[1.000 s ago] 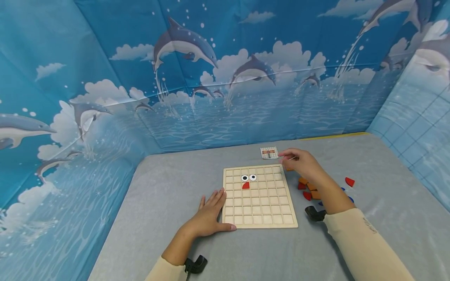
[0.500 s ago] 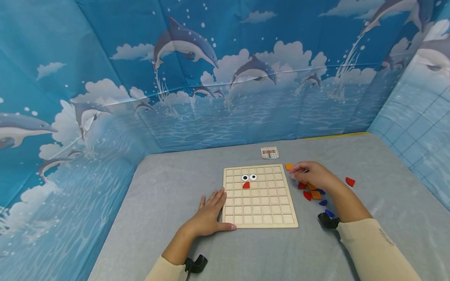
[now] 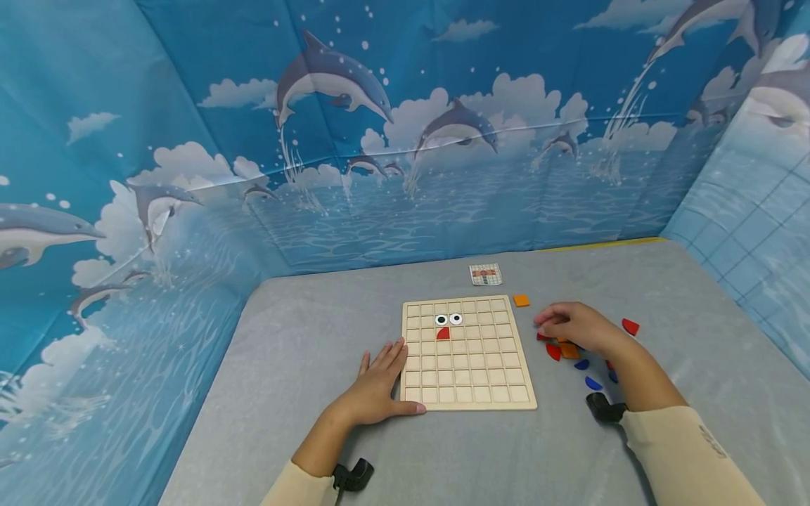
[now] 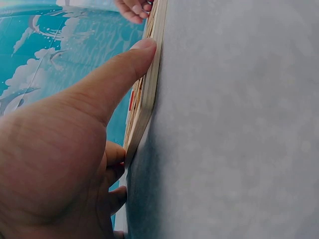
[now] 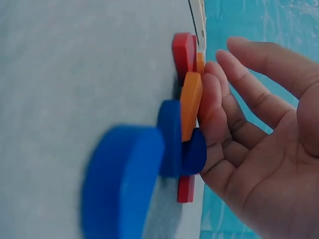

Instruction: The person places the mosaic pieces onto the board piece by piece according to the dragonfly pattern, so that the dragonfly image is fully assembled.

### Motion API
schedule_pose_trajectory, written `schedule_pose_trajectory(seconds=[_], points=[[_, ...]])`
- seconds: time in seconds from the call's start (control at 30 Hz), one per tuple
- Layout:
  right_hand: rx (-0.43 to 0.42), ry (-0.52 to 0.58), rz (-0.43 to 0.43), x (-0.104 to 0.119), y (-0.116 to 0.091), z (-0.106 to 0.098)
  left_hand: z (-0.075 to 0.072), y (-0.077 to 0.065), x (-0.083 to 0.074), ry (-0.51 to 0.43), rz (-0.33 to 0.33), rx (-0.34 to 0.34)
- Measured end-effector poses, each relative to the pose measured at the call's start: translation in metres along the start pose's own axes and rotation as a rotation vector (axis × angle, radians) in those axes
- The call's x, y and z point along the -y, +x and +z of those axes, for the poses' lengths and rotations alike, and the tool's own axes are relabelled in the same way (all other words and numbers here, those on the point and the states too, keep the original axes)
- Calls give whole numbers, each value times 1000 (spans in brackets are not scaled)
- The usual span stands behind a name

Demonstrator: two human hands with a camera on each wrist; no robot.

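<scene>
Near the far edge of the counter (image 3: 304, 337) lies a card (image 3: 485, 275); nearer sits a wooden grid board (image 3: 463, 361), left hand (image 3: 373, 388) against it, fingers spread. Rightward, the right hand (image 3: 582, 327), fingers loosely bent, slightly apart, partly hides smooth, angular pieces (image 3: 569, 351).

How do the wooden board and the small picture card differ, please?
The wooden board is much larger than the picture card. The board is pale wood with raised dividers, whereas the card is white with coloured print. The left hand touches the board, while no hand touches the card. Both show a grid and lie on the grey table.
</scene>
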State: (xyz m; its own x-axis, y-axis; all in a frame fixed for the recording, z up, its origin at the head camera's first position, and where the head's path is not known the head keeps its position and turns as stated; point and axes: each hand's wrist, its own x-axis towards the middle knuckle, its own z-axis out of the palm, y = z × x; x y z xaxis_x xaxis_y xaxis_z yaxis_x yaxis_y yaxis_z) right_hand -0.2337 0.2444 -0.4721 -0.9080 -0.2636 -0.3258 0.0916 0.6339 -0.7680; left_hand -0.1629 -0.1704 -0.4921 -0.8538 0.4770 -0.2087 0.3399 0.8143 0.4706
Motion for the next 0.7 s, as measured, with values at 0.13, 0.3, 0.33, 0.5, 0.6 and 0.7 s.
schedule_pose_trajectory(seconds=[0.13, 0.3, 0.33, 0.5, 0.6, 0.7], points=[[-7, -12, 2, -3, -2, 0, 0, 0, 0, 5, -2, 1], [-14, -34, 16, -8, -3, 2, 0, 0, -1, 0, 1, 0], [-16, -36, 22, -8, -3, 2, 0, 0, 0, -2, 1, 1], [-20, -46, 30, -10, -2, 5, 0, -1, 0, -11, 0, 3], [-28, -62, 14, -11, -1, 6, 1, 0, 0, -12, -1, 2], [-39, -78, 0, -11, -1, 6, 2, 1, 1, -7, -3, 0]])
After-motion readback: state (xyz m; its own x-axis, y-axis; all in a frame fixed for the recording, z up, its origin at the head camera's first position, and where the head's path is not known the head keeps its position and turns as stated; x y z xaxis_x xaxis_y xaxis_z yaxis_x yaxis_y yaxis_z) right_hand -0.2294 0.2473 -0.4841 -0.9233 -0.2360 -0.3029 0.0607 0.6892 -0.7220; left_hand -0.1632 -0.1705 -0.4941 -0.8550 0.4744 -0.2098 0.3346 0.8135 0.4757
